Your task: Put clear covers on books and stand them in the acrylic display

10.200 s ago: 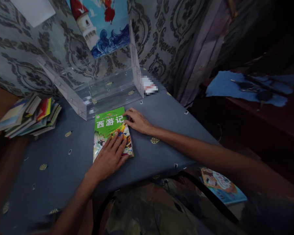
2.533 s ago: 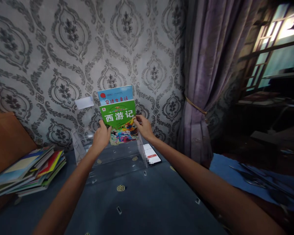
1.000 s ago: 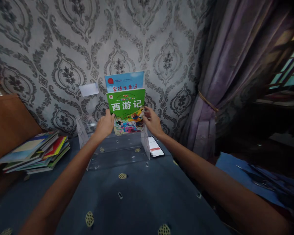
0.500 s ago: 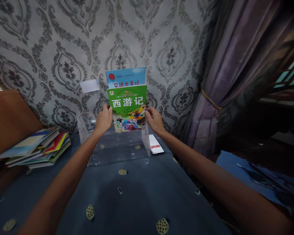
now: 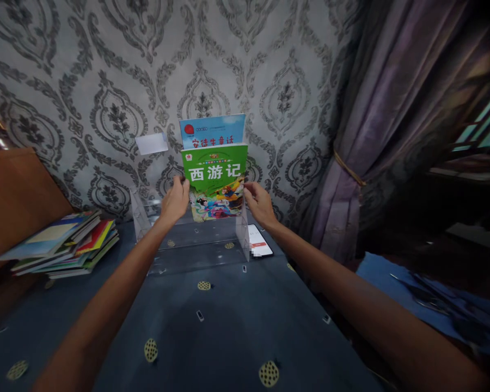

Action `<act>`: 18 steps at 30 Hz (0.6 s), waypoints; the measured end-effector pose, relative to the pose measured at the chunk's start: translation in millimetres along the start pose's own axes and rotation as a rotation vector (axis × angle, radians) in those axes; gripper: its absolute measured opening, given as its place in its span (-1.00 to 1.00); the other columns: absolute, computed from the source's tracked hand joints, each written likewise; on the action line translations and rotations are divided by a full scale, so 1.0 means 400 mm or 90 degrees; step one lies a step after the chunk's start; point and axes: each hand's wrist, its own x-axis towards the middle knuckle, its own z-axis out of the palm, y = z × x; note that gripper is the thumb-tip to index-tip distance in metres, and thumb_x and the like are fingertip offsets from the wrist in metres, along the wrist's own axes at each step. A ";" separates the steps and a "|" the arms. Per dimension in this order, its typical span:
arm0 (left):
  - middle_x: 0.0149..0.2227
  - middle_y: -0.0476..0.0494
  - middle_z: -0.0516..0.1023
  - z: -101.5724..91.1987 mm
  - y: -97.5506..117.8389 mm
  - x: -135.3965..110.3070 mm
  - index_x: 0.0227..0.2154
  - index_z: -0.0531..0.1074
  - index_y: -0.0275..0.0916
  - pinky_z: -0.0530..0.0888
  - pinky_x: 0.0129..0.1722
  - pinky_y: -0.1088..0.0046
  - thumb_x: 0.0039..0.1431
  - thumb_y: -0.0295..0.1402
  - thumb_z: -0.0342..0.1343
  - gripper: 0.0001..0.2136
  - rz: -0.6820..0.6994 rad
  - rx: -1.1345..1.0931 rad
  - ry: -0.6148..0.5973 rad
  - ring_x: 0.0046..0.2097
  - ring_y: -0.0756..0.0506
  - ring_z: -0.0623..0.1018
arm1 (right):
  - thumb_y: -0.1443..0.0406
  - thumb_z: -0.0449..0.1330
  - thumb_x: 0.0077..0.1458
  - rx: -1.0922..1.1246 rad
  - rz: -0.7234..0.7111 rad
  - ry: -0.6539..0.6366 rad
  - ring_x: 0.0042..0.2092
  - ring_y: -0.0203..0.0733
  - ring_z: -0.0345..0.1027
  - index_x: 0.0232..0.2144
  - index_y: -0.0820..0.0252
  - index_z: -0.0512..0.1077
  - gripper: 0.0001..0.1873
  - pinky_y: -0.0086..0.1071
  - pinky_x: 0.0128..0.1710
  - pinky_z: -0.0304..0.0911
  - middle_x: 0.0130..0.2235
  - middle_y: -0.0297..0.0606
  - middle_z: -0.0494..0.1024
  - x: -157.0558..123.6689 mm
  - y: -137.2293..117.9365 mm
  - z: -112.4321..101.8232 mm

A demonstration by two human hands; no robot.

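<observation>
A green picture book (image 5: pixel 216 182) with large white Chinese characters and colourful figures stands upright in a clear acrylic rack (image 5: pixel 196 250). My left hand (image 5: pixel 175 199) is closed at its left edge, fingers curled. On the right edge, my right hand (image 5: pixel 260 201) pinches the cover between thumb and fingers. Behind it and higher, a light-blue book (image 5: pixel 212 130) with red characters shows only its top part. The rack's clear walls are hard to make out, and a blank whitish label (image 5: pixel 152 143) sits at its upper left.
A phone (image 5: pixel 260 241) with a lit screen lies just right of the rack. To the left, an untidy stack of thin books (image 5: pixel 61 245) rests on the dark blue tablecloth (image 5: pixel 228 337) near a brown wooden board (image 5: pixel 20 201). Patterned wallpaper and a tied purple curtain (image 5: pixel 343 190) stand behind.
The view has shifted slightly, so the scene sits a little differently in the picture. Both hands remain at the green book's edges, and the book has hardly moved relative to the rack.
</observation>
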 end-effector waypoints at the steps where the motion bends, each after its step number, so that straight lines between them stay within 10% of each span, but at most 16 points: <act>1: -0.10 -0.32 0.60 -0.002 0.003 -0.002 0.05 0.26 -0.21 0.45 0.01 0.19 0.47 -0.19 -0.27 -0.68 -0.005 0.007 -0.004 0.00 -0.29 0.59 | 0.14 0.02 0.23 0.001 0.000 -0.001 -0.12 -0.01 0.49 -0.15 0.19 0.46 -0.68 -0.14 -0.08 0.37 -0.14 -0.09 0.64 -0.002 0.000 -0.001; 18: -0.11 -0.37 0.62 -0.012 0.012 -0.031 0.10 0.26 -0.27 0.48 -0.01 0.17 0.45 -0.23 -0.27 -0.66 0.007 0.038 -0.020 -0.02 -0.30 0.60 | 0.14 0.07 0.21 0.024 0.016 0.016 -0.12 -0.03 0.48 -0.19 0.17 0.46 -0.72 -0.18 -0.11 0.36 -0.16 -0.10 0.63 -0.025 -0.017 -0.004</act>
